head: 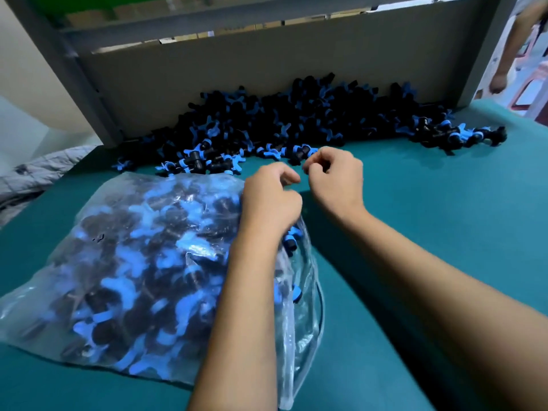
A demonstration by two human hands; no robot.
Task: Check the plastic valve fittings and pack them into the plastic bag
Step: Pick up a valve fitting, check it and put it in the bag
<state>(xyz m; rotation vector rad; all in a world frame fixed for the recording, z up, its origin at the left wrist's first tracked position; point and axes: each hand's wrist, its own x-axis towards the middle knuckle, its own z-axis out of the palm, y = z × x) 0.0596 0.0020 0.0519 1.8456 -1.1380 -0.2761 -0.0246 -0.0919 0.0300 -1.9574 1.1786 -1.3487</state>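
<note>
A clear plastic bag (127,262), stuffed with black and blue valve fittings, lies on the teal table at the left. Its mouth faces right, and one fitting (290,241) sits right at the opening. My left hand (271,200) is at the bag's upper right corner with its fingers curled over the edge of the mouth; the forearm lies across the bag. Just to the right, my right hand (335,179) hovers over the table with fingers curled and nothing visible in them. A large loose pile of fittings (296,120) lies just beyond both hands.
A grey board (267,63) stands upright behind the pile, framed by grey posts. The teal table surface (444,218) stretches to the right and front. Another person's arm (504,63) hangs at the far right. Grey padded fabric (32,173) lies off the left edge.
</note>
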